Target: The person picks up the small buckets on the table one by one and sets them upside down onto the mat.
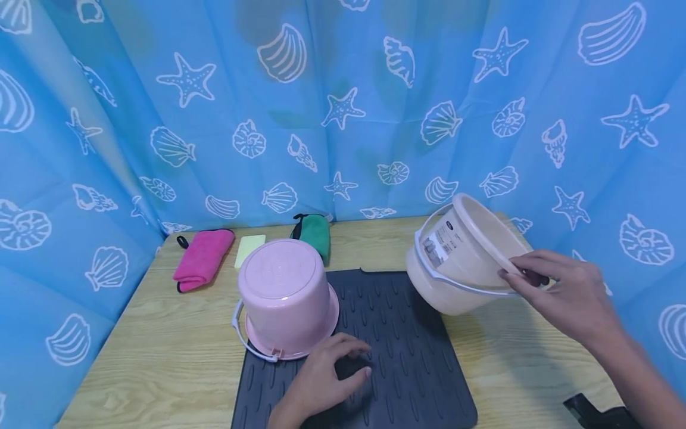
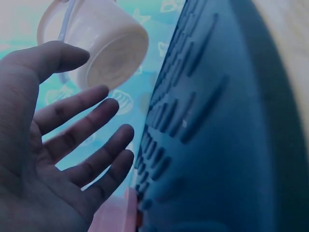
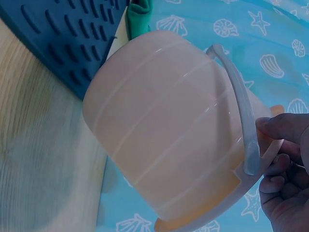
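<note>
Right grip (image 1: 565, 289) is pinched on the rim of a cream bucket (image 1: 461, 262), which is of smooth plastic, tapered, with a thin pale handle (image 3: 241, 101). This bucket is held tilted by the far right corner of the dark mat (image 1: 396, 357); whether its base touches the wood-grained worktop (image 1: 161, 357) cannot be told surely. Left grip (image 1: 327, 375) is released, with fingers spread and gently curved above the mat, whose surface is covered by raised narrow ribs. Near it, a pink bucket (image 1: 286, 298) is set upside down at the mat's left edge. Between both buckets, some room is given by a strip of mat.
</note>
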The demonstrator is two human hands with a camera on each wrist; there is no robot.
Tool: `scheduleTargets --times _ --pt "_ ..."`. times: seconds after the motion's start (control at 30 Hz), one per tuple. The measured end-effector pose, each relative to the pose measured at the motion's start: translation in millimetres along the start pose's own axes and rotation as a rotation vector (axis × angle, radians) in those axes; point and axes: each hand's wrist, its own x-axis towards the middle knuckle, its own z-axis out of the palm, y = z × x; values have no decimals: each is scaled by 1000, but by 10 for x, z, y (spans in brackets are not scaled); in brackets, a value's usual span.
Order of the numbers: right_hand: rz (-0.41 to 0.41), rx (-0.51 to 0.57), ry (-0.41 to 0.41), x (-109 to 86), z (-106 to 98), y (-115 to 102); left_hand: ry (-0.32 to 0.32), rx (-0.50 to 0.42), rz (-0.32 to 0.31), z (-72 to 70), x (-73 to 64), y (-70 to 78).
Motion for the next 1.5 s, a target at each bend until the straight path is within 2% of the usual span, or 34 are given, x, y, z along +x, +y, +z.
scheduleTargets --times 0.17,0.3,0.53,0.63,0.9,1.07,1.3,1.5 --pt "12 32 -1 30 39 -66 19 -78 -13 -23 143 57" --pt "5 63 17 52 83 -92 77 -157 -6 -30 297 78" --pt "26 101 58 99 165 -158 161 -298 -70 -27 612 135" --pt "35 138 66 117 195 -190 183 -351 -67 -21 743 164" --pt "68 167 86 132 245 -259 182 -457 -29 -48 1043 199" --pt "101 213 101 129 299 -305 192 -499 -3 -61 1137 170" --pt "146 343 110 140 353 -388 173 -536 44 -57 1188 167" --pt "201 411 93 99 402 -367 175 -583 40 -50 1229 142"
